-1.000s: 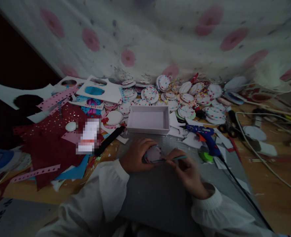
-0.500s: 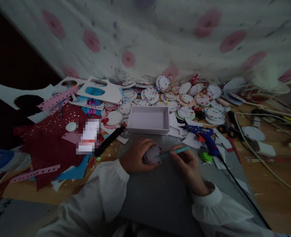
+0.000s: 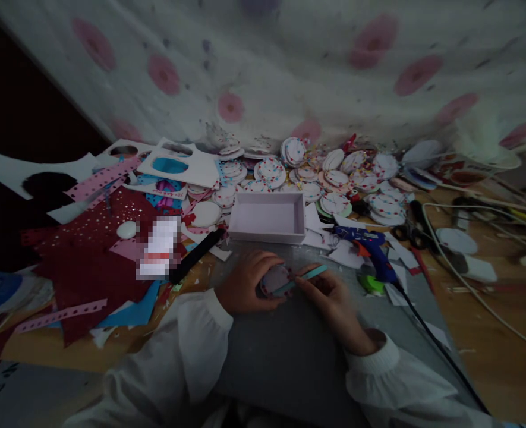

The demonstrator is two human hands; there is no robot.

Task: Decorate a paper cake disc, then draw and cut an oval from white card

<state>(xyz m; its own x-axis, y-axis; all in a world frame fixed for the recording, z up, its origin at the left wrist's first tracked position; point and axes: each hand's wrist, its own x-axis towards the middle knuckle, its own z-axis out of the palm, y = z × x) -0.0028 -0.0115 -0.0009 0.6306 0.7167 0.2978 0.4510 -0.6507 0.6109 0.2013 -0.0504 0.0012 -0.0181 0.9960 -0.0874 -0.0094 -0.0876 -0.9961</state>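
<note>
My left hand (image 3: 250,282) curls around a small round paper piece (image 3: 277,278) with coloured dots along its rim, just above the grey mat. Between the thumb and fingers of my right hand (image 3: 327,297) is a pair of slim teal tweezers (image 3: 314,272), slanting down to the left. Their tip lies over the near right part of the round piece; whether it grips anything there I cannot make out. Beyond both hands stands an open white box (image 3: 267,229) with a bare floor.
Behind the box lie many dotted round paper stacks (image 3: 269,172). A blue glue gun (image 3: 374,249) rests at right, its black cord running toward me. Red felt (image 3: 84,261), cut-out sheets (image 3: 173,166) and a black stick-like object (image 3: 198,255) are at left. Scissors (image 3: 412,235) lie farther right.
My right hand has moved slightly left, bringing the tweezers lower and farther across the round piece. The piece looks a little tilted in my left hand, which stays in place.
</note>
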